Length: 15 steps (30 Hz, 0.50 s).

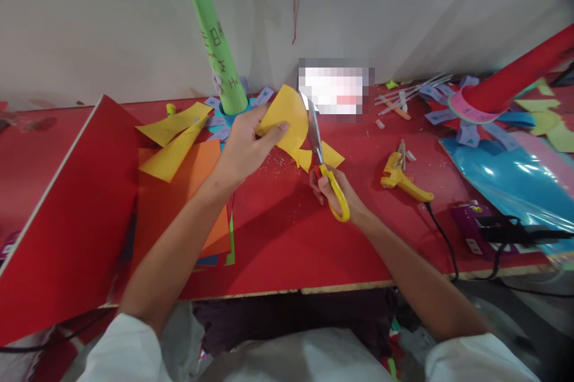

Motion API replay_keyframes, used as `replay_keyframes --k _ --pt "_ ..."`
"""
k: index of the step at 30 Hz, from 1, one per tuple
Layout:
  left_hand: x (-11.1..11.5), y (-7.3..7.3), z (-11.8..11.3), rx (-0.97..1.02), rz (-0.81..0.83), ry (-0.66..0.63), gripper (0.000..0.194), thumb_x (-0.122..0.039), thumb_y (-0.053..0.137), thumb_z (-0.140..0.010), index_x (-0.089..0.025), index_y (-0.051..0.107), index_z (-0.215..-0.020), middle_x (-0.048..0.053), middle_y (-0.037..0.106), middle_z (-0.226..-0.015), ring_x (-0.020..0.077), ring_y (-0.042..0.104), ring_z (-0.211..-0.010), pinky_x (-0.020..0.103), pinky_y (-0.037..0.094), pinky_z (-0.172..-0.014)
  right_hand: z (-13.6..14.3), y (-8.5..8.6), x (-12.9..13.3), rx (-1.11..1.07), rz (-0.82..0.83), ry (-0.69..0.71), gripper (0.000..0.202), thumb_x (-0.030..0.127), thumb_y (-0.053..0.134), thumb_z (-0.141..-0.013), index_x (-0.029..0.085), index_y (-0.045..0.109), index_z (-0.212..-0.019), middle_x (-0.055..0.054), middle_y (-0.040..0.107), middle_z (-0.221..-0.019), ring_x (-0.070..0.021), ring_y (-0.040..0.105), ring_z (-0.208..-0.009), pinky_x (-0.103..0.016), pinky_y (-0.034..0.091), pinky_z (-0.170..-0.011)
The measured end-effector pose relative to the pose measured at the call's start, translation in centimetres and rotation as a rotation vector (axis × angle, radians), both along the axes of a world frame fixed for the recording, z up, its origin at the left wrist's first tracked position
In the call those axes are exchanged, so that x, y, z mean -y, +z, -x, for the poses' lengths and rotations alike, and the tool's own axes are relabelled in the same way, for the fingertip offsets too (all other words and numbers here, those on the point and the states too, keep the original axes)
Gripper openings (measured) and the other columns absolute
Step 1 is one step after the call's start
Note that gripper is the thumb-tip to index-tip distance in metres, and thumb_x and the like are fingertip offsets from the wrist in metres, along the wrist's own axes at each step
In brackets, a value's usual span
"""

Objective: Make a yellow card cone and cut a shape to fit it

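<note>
My left hand (249, 146) pinches a piece of yellow paper (289, 113) between thumb and fingers, raised above the red table. The paper's right edge is curved. In my right hand (332, 188) is a pair of scissors (334, 191) with yellow and red handles, blades pointing up and away, close beside that curved edge. Whether the blades touch the paper I cannot tell. A yellow offcut (332, 156) lies behind the scissors. More yellow strips (174, 149) rest on orange sheets (183, 202) to the left of my left hand.
A green paper cone (219, 53) stands behind my left hand. On the right are a yellow glue gun (401, 179) with its cord, a purple box (475, 226), a blue glossy sheet (497, 173) and a red cone (520, 77). A red divider board (76, 208) rises at left.
</note>
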<state>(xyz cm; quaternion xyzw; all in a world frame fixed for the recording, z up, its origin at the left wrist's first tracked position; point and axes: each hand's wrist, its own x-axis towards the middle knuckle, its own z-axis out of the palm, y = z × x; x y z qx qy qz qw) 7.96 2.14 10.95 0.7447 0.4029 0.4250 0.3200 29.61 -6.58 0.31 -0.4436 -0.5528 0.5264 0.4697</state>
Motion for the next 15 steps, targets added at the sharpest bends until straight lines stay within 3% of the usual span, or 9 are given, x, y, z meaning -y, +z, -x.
replay_keyframes --k 9,15 --pt "-0.33 0.18 0.2 -0.018 0.044 -0.02 0.036 -0.044 0.073 -0.095 -0.025 0.051 -0.074 -0.002 0.042 -0.064 0.0174 0.047 -0.067 0.034 0.04 -0.062 0.36 0.6 0.12 -0.035 0.06 -0.016 0.077 0.1 0.067 -0.077 0.026 0.047 -0.079 0.008 0.041 -0.062 -0.0082 0.037 -0.046 -0.025 0.033 -0.04" --pt "-0.46 0.2 0.42 -0.002 0.084 -0.033 0.04 -0.051 0.078 -0.094 -0.025 0.053 -0.075 -0.002 0.042 -0.063 0.0172 0.044 -0.069 0.033 0.04 -0.062 0.12 0.45 0.14 -0.022 0.049 -0.007 0.075 0.096 0.07 -0.08 0.025 0.047 -0.078 0.008 0.044 -0.061 -0.0071 0.041 -0.045 -0.024 0.033 -0.042"
